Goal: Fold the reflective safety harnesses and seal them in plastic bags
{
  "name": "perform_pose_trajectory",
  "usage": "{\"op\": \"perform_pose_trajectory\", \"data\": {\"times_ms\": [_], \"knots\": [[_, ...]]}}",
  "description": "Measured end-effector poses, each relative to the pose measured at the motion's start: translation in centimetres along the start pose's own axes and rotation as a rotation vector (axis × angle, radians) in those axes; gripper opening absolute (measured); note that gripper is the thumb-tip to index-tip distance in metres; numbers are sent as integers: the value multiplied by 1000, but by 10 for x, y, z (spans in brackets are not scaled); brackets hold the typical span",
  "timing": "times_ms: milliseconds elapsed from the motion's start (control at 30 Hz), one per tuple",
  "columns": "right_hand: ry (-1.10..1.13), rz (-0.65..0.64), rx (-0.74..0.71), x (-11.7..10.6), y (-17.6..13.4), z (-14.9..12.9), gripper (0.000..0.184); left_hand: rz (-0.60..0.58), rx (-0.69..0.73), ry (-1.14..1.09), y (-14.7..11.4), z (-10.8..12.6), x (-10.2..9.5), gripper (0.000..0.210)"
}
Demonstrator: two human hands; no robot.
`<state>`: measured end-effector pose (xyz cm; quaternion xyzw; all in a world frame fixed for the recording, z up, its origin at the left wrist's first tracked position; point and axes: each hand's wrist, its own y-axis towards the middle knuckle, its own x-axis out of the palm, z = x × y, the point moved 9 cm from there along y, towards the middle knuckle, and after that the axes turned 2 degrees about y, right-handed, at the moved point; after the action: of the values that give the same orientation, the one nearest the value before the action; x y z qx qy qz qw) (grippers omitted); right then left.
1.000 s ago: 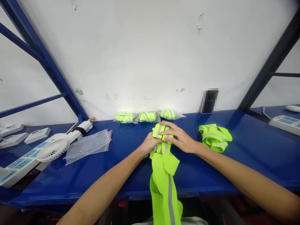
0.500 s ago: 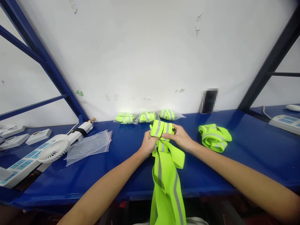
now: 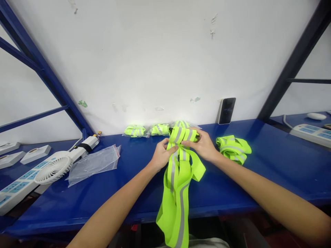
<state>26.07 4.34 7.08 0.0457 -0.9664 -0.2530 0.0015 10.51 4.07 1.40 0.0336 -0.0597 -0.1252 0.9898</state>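
Between my hands is a neon yellow reflective strap point(image 3: 178, 175) with grey stripes. Its upper part is bunched in a folded bundle, while long loops hang down past the table's front edge. My left hand point(image 3: 162, 153) grips the bundle's left side, thumb pressed on the strap below the fold. On the right, my right hand point(image 3: 203, 143) closes round the bundle with its thumb across the front; the fingers behind are hidden. A second folded reflective strap point(image 3: 234, 148) lies on the table right of my right hand.
Bagged yellow straps point(image 3: 134, 131) line the wall. Clear zip bags point(image 3: 94, 163) lie at left beside a white fan point(image 3: 53, 169) and a power strip point(image 3: 19, 186). A phone point(image 3: 227, 111) leans on the wall. Blue frame posts point(image 3: 51, 79) flank the blue table point(image 3: 279, 165).
The bundle has turned and sits a little further right and higher against the table. The hanging loops have swung left. My left thumb now shows on the front of the strap.
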Motion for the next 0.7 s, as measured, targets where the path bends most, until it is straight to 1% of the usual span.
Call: {"op": "perform_pose_trajectory", "data": {"times_ms": [100, 233, 333, 433, 500, 633, 700], "knots": [[-9, 16, -25, -4, 1, -5, 53, -51, 0, 12, 1, 3, 2, 51], [-52, 32, -69, -7, 2, -9, 48, -175, -68, -120, 0, -3, 8, 49], [-65, 32, -81, -11, 4, -11, 47, -226, -90, -190, -1, -3, 10, 51], [-20, 22, -44, -14, 7, -13, 50, -249, -90, -199, -2, 0, 9, 51], [21, 20, -25, -16, 9, -14, 50, -244, -91, -217, -2, 4, 8, 54], [90, -1, -26, -17, 10, -14, 48, -233, -94, -278, -2, 12, 5, 64], [99, -5, -18, -17, 10, -12, 49, -238, -95, -275, -1, 12, 4, 65]]}}
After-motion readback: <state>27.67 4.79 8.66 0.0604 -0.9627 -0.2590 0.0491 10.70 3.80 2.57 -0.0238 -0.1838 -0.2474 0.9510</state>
